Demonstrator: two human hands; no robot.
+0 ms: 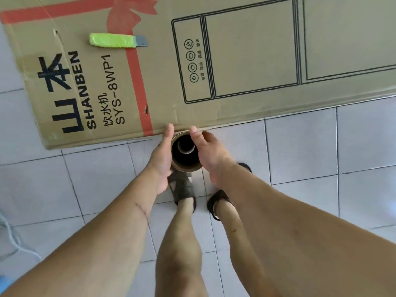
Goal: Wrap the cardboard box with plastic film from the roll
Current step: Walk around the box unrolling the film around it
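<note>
Pale tiled floor (300, 151), seen from above. Big cardboard box (246, 61) lying flat across top of view, printed with SHANBEN, SYS-8WP1, red ribbon graphic, line drawing of an appliance. Bare legs and dark sandals (184, 189) below, toes near box edge. Roll (185, 152) held upright, seen end-on down its hollow brown core, pressed against near edge of box, just right of the red stripe. Left hand (164, 155) flat against left side of roll, thumb up at box edge. Right hand (206, 151) cupping right side, thumb over rim. Both grasping roll. Film itself too clear to make out. Green utility knife (115, 40), blade out, lying on box near left end.
</note>
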